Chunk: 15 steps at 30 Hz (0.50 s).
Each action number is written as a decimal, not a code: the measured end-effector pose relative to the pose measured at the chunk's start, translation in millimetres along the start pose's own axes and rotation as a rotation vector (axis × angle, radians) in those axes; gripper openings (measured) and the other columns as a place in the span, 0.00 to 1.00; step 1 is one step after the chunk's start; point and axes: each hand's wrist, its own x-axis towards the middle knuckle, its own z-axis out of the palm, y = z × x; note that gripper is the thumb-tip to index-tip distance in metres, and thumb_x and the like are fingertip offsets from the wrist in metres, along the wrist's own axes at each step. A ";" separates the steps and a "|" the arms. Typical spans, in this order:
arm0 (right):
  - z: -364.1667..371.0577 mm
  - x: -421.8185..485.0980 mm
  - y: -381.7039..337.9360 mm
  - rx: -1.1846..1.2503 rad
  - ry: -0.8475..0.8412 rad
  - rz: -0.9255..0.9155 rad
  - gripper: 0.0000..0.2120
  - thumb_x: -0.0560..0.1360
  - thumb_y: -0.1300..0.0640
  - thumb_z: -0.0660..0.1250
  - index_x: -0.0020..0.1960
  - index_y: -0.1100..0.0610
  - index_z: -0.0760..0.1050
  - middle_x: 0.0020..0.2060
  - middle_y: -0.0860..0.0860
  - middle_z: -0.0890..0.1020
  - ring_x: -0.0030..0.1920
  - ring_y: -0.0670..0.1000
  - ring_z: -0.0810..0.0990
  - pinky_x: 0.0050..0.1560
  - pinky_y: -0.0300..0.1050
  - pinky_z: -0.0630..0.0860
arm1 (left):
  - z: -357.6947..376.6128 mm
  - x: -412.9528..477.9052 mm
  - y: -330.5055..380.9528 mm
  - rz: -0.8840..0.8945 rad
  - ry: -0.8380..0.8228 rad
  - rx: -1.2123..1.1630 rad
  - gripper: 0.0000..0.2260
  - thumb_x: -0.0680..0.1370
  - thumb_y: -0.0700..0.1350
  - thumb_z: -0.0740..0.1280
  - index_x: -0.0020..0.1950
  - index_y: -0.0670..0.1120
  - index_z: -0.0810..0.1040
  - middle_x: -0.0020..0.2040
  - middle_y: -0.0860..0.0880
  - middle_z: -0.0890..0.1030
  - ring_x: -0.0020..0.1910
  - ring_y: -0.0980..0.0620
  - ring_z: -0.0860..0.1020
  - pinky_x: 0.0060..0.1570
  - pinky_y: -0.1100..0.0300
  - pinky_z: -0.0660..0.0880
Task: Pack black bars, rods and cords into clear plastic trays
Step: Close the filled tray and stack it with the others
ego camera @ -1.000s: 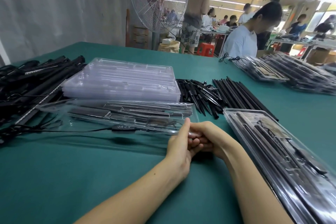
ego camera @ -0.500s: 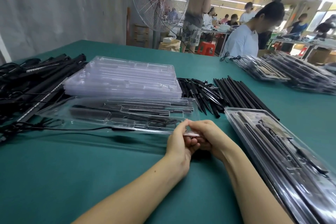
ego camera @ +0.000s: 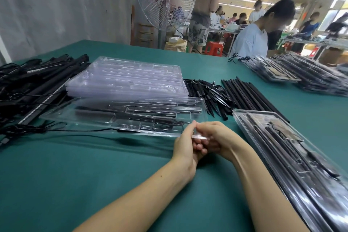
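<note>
The tray (ego camera: 122, 117), carrying black bars, rods and a coiled cord (ego camera: 165, 125) in its pockets, is lying across the table (ego camera: 75, 184) with its near edge hanging clear of the green cloth above a shadow. At the tray's near right corner, the left hand (ego camera: 185, 144) is pinching the rim, thumb on top and fingers curled beneath, while the right hand (ego camera: 216, 137) is curling its fingers round the same corner. 1 stack of empty trays (ego camera: 128, 79) is sitting just behind the tray, loose rods (ego camera: 248, 94) are lying behind it to the right, bars (ego camera: 37, 81) are piled to its left, and packed trays (ego camera: 282, 147) are lying to its right.
</note>
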 end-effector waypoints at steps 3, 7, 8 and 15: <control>0.2 -1.0 -1.2 -0.004 0.033 0.001 0.14 0.78 0.58 0.62 0.33 0.58 0.70 0.20 0.51 0.74 0.18 0.44 0.71 0.16 0.30 0.61 | -0.3 -0.6 0.6 -0.026 -0.009 0.009 0.12 0.78 0.49 0.65 0.40 0.42 0.75 0.27 0.47 0.68 0.17 0.58 0.64 0.18 0.69 0.64; 1.6 1.2 0.4 -0.027 0.098 -0.012 0.15 0.77 0.59 0.63 0.32 0.57 0.66 0.19 0.49 0.69 0.17 0.43 0.68 0.16 0.30 0.60 | -1.7 0.1 2.9 -0.072 -0.030 0.025 0.12 0.78 0.49 0.65 0.40 0.42 0.75 0.28 0.46 0.69 0.18 0.59 0.63 0.19 0.69 0.65; 2.1 1.5 0.2 -0.040 0.107 -0.015 0.16 0.77 0.59 0.63 0.32 0.57 0.66 0.19 0.49 0.69 0.17 0.44 0.67 0.16 0.30 0.60 | -2.0 0.6 3.4 -0.077 -0.036 0.029 0.12 0.78 0.50 0.65 0.40 0.42 0.76 0.28 0.46 0.70 0.18 0.59 0.63 0.19 0.68 0.65; 6.0 3.0 3.9 -0.023 0.166 -0.077 0.19 0.75 0.59 0.65 0.27 0.55 0.64 0.18 0.49 0.67 0.17 0.45 0.69 0.18 0.30 0.61 | -2.5 2.5 4.0 -0.083 -0.055 0.044 0.12 0.78 0.49 0.65 0.39 0.42 0.75 0.28 0.46 0.69 0.19 0.59 0.63 0.19 0.68 0.65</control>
